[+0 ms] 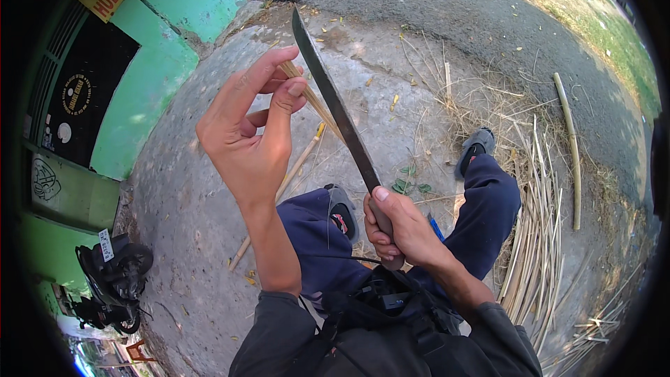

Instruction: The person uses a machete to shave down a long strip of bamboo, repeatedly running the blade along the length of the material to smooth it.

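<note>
My left hand (255, 126) is raised in front of me and pinches the top end of a thin bamboo strip (317, 106) between fingers and thumb. My right hand (399, 227) grips the handle of a long dark machete (336, 108). Its blade points up and away, and its edge lies against the strip just right of my left fingers. My legs in dark blue trousers (488, 206) and grey sandals (477, 145) spread out below on the concrete.
A pile of split bamboo strips (537, 237) lies at my right, with a whole bamboo pole (571, 146) beyond it. Another strip (283, 188) lies on the concrete by my left leg. A green wall (150, 84) and a parked motorbike (112, 279) are at left. An asphalt road (447, 0) runs ahead.
</note>
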Demonstrator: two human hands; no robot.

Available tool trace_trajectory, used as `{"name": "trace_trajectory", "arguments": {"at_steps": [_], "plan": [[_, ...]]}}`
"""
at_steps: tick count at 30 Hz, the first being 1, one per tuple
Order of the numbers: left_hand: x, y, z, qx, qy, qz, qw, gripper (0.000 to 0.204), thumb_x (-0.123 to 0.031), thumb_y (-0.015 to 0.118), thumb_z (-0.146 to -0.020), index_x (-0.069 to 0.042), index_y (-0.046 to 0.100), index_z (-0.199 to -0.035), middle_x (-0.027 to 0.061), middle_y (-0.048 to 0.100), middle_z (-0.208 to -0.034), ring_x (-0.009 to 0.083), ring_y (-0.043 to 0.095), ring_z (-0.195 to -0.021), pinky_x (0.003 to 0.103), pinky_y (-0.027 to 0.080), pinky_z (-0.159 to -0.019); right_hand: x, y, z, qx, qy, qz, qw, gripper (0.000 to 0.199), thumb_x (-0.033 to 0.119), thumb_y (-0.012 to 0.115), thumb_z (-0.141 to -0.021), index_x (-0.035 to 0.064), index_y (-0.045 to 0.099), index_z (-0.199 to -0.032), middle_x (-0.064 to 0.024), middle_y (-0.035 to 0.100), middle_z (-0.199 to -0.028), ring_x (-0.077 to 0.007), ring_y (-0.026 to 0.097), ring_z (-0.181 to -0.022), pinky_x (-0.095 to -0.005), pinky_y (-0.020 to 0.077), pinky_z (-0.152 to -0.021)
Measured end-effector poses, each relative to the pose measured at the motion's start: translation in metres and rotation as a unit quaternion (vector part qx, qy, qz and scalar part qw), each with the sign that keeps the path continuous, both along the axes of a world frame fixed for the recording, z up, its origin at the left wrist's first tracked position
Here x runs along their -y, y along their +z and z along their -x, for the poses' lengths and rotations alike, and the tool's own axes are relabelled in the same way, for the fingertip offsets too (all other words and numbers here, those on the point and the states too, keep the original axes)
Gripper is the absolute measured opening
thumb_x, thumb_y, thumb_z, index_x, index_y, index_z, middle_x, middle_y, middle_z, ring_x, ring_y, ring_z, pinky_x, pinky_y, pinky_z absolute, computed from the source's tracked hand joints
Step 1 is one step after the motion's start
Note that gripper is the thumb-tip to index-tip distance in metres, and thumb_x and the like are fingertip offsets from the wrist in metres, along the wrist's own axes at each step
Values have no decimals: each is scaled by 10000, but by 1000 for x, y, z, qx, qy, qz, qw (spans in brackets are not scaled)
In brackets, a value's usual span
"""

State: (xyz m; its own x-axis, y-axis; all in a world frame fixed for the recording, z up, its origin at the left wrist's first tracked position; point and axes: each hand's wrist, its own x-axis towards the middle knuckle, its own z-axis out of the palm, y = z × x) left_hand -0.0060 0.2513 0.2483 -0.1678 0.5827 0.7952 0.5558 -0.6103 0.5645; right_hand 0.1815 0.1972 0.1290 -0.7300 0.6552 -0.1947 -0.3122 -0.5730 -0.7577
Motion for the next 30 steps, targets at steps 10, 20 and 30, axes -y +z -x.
{"name": "trace_trajectory", "arguments": {"at_steps": [10, 20, 30], "plan": [[0, -1, 9, -5, 22, -2, 1000, 326, 102, 738, -853, -52, 770, -1140, 59, 710, -939, 112, 701, -838, 260, 647, -632, -1, -92, 27, 89, -32, 107, 990, 478, 501, 387, -1104, 75, 438, -893, -6, 388, -610, -80, 318, -436, -254, 320, -418], [-22, -17, 28, 27, -75, -6, 997, 274, 41, 716, -917, -3, 659, -1182, 53, 671, -990, 104, 631, -927, 262, 556, -796, 1, -63, 33, 71, -101, -68, 990, 436, 434, 393, -1112, 64, 437, -886, -22, 414, -610, -84, 358, -440, -256, 330, -421], [-22, -15, 21, 32, -106, -15, 994, 339, 58, 778, -861, 3, 693, -1184, 68, 707, -917, 157, 704, -913, 278, 592, -801, 19, -21, 9, -35, -163, -22, 986, 371, 378, 448, -1108, 66, 452, -906, -10, 451, -620, -71, 400, -466, -237, 331, -433]]}}
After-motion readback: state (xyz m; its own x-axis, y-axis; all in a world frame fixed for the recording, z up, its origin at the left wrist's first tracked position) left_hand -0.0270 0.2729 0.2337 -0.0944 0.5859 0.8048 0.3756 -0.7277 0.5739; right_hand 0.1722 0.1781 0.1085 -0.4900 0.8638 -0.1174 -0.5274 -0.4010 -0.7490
